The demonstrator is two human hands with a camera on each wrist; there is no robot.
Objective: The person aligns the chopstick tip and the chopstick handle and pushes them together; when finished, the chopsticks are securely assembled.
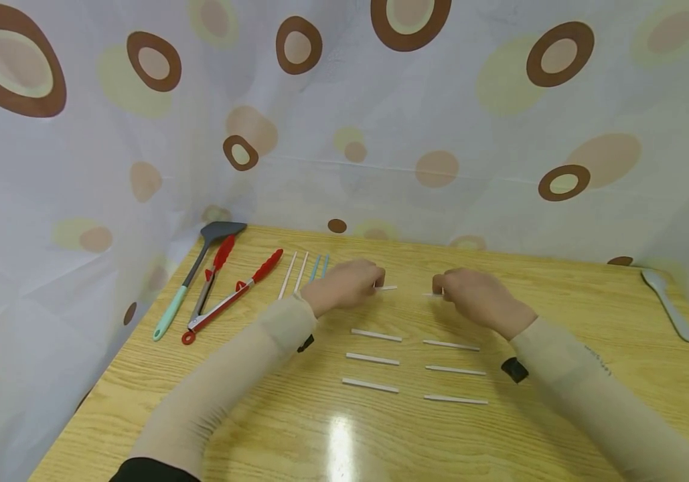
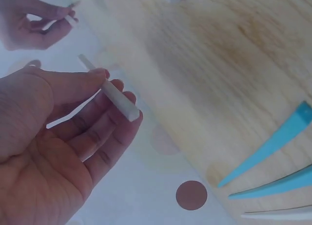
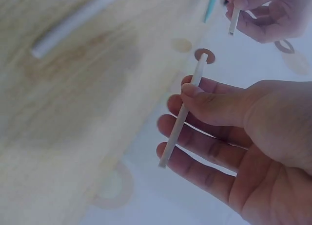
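Observation:
Above the back half of the wooden table, my left hand [image 1: 350, 284] pinches a short white stick [image 2: 122, 102] between thumb and fingers. The stick has a squared, thicker end. To its right, my right hand [image 1: 478, 296] pinches another short white stick [image 3: 178, 125], slimmer and narrowed at one end, lying across the fingers. The two sticks are apart from each other. Nearer me on the table lie two columns of three short sticks, the left column [image 1: 372, 359] below my left hand and the right column [image 1: 455, 370] below my right.
At the left lie a grey turner with a mint handle [image 1: 170, 313], red-tipped tongs [image 1: 267, 266], long white chopsticks [image 1: 301, 271] and blue chopsticks [image 2: 273, 149]. A grey spoon [image 1: 669, 306] lies at the far right. A patterned curtain [image 1: 380, 100] borders the table's back and sides.

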